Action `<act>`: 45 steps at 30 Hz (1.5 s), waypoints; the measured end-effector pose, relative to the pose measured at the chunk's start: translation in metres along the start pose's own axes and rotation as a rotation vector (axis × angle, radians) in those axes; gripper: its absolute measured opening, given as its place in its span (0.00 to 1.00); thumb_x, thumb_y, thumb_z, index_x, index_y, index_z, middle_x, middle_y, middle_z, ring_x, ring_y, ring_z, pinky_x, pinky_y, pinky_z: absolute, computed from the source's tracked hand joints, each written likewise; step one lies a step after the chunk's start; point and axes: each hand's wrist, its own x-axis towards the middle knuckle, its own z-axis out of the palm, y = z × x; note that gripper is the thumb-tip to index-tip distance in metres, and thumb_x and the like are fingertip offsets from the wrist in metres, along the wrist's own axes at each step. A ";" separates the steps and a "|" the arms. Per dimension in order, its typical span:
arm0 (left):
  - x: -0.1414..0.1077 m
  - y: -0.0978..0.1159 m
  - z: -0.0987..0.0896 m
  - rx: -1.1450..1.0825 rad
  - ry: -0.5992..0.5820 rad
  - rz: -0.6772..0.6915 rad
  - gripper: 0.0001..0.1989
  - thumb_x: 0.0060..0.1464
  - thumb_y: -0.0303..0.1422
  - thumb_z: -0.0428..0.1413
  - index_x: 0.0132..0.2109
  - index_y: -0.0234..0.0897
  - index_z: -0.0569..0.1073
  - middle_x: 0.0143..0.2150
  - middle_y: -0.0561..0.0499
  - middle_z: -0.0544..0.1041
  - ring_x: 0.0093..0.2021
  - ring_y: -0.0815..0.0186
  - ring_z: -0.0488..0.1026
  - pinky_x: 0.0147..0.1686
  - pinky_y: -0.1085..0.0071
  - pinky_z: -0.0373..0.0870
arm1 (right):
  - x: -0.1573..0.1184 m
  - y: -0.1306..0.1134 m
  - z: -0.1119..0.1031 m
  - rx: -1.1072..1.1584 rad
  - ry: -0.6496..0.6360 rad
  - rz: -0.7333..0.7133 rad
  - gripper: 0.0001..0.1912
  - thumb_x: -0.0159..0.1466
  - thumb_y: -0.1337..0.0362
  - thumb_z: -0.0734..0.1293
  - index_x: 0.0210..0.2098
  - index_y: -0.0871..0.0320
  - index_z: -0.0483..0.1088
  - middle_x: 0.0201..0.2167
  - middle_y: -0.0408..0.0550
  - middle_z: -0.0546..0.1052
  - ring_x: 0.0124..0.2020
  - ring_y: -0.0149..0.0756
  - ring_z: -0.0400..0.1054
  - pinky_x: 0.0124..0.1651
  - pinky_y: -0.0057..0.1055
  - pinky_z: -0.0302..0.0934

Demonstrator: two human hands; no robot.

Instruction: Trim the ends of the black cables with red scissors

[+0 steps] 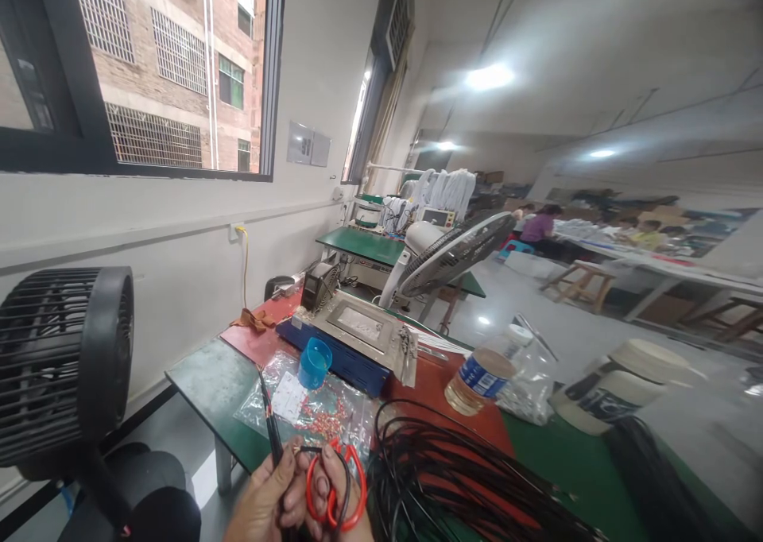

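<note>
My left hand [262,494] is closed round a bundle of black cables [273,431], whose stripped ends point up and away from me. Beside it, my right hand [327,478] is closed, with the red handles of a pair of scissors [361,486] looped about its fingers. A black cable end runs between the fingertips of both hands. The scissor blades are hidden. Just beyond lies a clear plastic bag [358,411] with many small copper-coloured pieces [325,423] and a white paper label [289,397]. On it stands a blue cup [315,363].
A heap of black cables [429,454] covers the right side. Behind stand a blue-sided machine with a metal top [339,359], a bottle of liquid [474,379] and a white tub [620,383]. A black fan [65,359] is at left, another fan [453,252] beyond. People [540,226] sit farther back.
</note>
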 end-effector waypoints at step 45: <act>0.074 0.007 -0.034 0.395 0.254 0.325 0.22 0.42 0.50 0.59 0.35 0.34 0.70 0.14 0.64 0.57 0.11 0.79 0.49 0.12 0.81 0.42 | 0.104 -0.115 0.044 -1.953 0.408 -0.666 0.09 0.59 0.62 0.62 0.27 0.56 0.72 0.24 0.46 0.76 0.25 0.31 0.65 0.25 0.28 0.38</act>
